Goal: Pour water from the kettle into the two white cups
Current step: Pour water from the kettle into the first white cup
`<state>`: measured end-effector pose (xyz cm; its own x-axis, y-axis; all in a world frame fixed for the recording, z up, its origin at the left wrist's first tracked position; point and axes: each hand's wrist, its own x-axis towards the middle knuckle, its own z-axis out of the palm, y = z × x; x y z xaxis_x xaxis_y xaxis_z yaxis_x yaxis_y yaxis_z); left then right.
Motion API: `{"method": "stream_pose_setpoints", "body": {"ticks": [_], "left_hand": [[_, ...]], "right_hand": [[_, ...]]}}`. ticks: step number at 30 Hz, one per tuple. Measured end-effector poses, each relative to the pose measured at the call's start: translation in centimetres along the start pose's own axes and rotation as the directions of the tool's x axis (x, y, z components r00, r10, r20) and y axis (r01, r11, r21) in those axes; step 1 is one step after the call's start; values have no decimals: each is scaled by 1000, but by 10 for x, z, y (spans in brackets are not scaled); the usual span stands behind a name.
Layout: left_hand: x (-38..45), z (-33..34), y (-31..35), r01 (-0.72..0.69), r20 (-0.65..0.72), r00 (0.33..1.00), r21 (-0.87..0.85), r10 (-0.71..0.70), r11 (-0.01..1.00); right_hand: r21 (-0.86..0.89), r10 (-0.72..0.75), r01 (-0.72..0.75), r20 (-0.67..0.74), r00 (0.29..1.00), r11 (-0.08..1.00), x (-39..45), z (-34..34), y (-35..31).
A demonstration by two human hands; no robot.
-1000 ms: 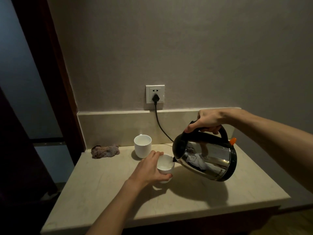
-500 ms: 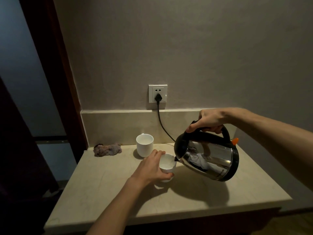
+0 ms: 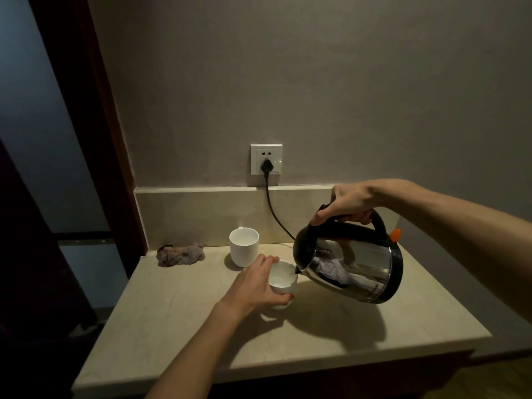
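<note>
A shiny steel kettle with a black lid and handle hangs tilted to the left above the counter, and my right hand grips its handle from above. Its spout rests over the rim of the near white cup, which holds water. My left hand wraps around that cup's left side and keeps it just above the counter. The second white cup stands upright behind it, near the backsplash.
A crumpled pinkish cloth lies at the back left of the counter. A black cord runs from the wall socket down behind the kettle. A dark door frame borders the counter's left side.
Both hands, the kettle and the near cup keep the same pose while the spout stays at the cup's rim. Only the camera view has shifted slightly.
</note>
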<state>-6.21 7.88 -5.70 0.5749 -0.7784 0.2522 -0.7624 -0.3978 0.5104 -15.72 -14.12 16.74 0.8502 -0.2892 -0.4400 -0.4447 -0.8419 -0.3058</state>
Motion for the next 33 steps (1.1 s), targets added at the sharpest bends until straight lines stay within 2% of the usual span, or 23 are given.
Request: {"method": "stream_pose_setpoints", "body": {"ticks": [33], "left_hand": [[-1, 0, 2, 6, -12, 1000, -9, -6, 1000]], "right_hand": [[-44, 3, -3, 9, 1000, 999, 3, -3, -9]]}}
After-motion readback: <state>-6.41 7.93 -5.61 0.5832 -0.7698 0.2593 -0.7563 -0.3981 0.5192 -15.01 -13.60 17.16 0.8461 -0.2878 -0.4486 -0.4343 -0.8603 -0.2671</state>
